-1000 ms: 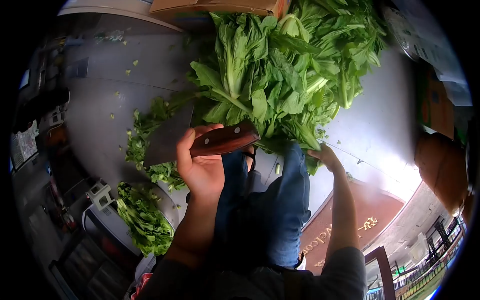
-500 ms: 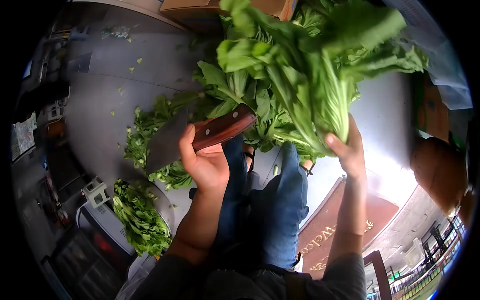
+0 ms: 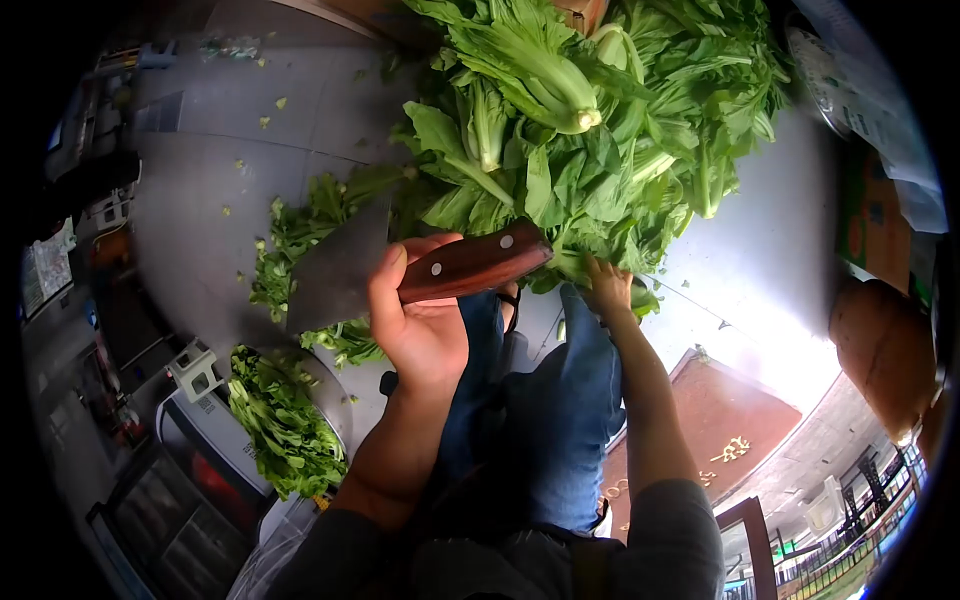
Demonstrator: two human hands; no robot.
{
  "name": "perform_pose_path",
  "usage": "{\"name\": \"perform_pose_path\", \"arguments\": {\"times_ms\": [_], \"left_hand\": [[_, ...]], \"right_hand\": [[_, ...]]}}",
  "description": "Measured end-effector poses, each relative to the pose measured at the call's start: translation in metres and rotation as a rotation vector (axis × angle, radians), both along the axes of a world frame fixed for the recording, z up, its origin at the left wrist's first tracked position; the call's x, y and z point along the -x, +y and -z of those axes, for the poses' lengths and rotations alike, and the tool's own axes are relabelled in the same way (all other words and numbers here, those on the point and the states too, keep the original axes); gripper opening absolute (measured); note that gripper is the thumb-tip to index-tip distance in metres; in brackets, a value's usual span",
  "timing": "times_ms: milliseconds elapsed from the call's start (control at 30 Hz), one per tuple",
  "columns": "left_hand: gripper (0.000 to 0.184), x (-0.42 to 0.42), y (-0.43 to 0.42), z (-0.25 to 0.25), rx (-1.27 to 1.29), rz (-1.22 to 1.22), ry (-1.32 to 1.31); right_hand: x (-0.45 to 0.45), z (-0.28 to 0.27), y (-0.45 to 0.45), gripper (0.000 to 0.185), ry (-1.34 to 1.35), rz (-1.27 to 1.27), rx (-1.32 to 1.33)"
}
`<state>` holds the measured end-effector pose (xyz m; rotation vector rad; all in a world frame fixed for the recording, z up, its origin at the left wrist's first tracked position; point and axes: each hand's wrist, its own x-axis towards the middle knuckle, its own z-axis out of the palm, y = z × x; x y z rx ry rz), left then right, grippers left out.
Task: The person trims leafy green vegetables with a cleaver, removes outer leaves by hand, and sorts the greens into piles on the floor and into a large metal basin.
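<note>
My left hand (image 3: 420,320) is closed around the dark wooden handle of a cleaver (image 3: 485,262). Its wide grey blade points to the left, over cut greens (image 3: 275,265) on the floor. My right hand (image 3: 608,292) is down at the near edge of a big heap of leafy greens (image 3: 600,190), by my knee. Its fingers curl onto leaves there, with the tips partly hidden among them. One whole head of greens (image 3: 545,85) lies on top of the heap, its pale cut base facing me.
A round metal basin (image 3: 330,400) full of cut greens (image 3: 285,430) stands at lower left, beside a white plastic stool (image 3: 195,370). A brown welcome mat (image 3: 700,420) lies at right. Leaf scraps dot the grey tiled floor (image 3: 200,190). A cardboard box (image 3: 875,225) is at far right.
My right hand has let go of the raised head of greens, which now rests on the heap, and has dropped to the heap's near edge. The cleaver has shifted slightly right.
</note>
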<state>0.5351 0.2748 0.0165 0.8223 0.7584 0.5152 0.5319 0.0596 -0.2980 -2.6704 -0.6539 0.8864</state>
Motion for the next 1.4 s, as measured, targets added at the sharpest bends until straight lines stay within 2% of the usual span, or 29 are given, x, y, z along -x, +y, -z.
{"name": "perform_pose_path", "arguments": {"times_ms": [67, 133, 200, 233, 300, 333, 400, 533, 667, 733, 800, 833, 933, 967, 1033, 1167, 1267, 1367, 1400], "left_hand": [[0.029, 0.004, 0.003, 0.003, 0.009, -0.019, 0.016], [0.029, 0.006, 0.005, 0.005, 0.013, -0.035, 0.021], [0.029, 0.008, 0.008, 0.004, 0.003, -0.042, 0.02], [0.027, 0.009, 0.009, 0.004, -0.002, -0.042, 0.001], [0.025, 0.014, 0.012, 0.005, -0.006, -0.045, -0.038], [0.023, 0.015, 0.013, 0.007, -0.009, -0.067, -0.021], [0.021, 0.017, 0.02, 0.014, -0.015, -0.114, 0.005], [0.016, 0.038, 0.032, 0.011, -0.035, -0.018, -0.041], [0.013, 0.073, 0.028, -0.042, 0.009, 0.074, -0.099], [0.012, 0.097, 0.03, -0.067, 0.099, 0.211, -0.116], [0.013, 0.121, 0.033, -0.091, 0.126, 0.417, -0.177], [0.014, 0.134, 0.035, -0.104, 0.136, 0.522, -0.207], [0.02, 0.169, 0.032, -0.136, 0.118, 0.711, -0.218], [0.02, 0.182, 0.031, -0.143, 0.138, 0.732, -0.215], [0.022, 0.205, 0.03, -0.154, 0.17, 0.77, -0.158], [0.015, 0.236, 0.028, -0.135, 0.538, 0.798, -0.471], [0.017, 0.247, 0.017, -0.124, 0.948, 0.857, -0.959], [0.025, 0.262, 0.001, -0.141, 0.425, 0.554, -0.667], [0.031, 0.256, 0.002, -0.138, 0.396, 0.72, -0.889]], "right_hand": [[-0.011, -0.003, -0.015, 0.046, 0.046, -0.011, 0.121], [-0.02, -0.011, -0.039, 0.034, 0.071, 0.215, 0.026], [-0.029, -0.015, -0.073, 0.026, 0.178, 0.45, -0.226], [-0.03, -0.021, -0.088, 0.024, 0.353, 0.659, -0.441], [-0.04, -0.083, -0.099, 0.019, 0.731, 1.095, -0.793], [-0.043, -0.118, -0.095, 0.024, 0.815, 1.173, -1.058], [-0.044, -0.157, -0.101, 0.029, 0.909, 1.215, -1.303], [-0.048, -0.225, -0.087, 0.041, 1.047, 1.17, -1.636], [-0.034, -0.291, -0.069, 0.045, 1.157, 0.919, -1.673], [-0.016, -0.329, -0.053, 0.041, 1.199, 0.909, -1.638], [0.002, -0.341, -0.045, 0.039, 1.235, 0.656, -1.626], [0.015, -0.355, -0.042, 0.034, 1.232, 0.644, -1.596], [0.052, -0.368, -0.022, 0.026, 0.81, 0.511, -1.428], [0.065, -0.387, -0.012, 0.024, 0.873, 0.473, -1.456], [0.079, -0.408, 0.0, 0.023, 0.782, 0.325, -1.426], [0.112, -0.46, 0.009, 0.026, 0.485, 0.133, -1.255], [0.13, -0.477, 0.01, 0.027, 0.483, 0.051, -1.135], [0.148, -0.468, 0.009, 0.027, 0.603, 0.043, -1.062], [0.156, -0.464, 0.01, 0.028, 0.655, 0.057, -1.05]]}}
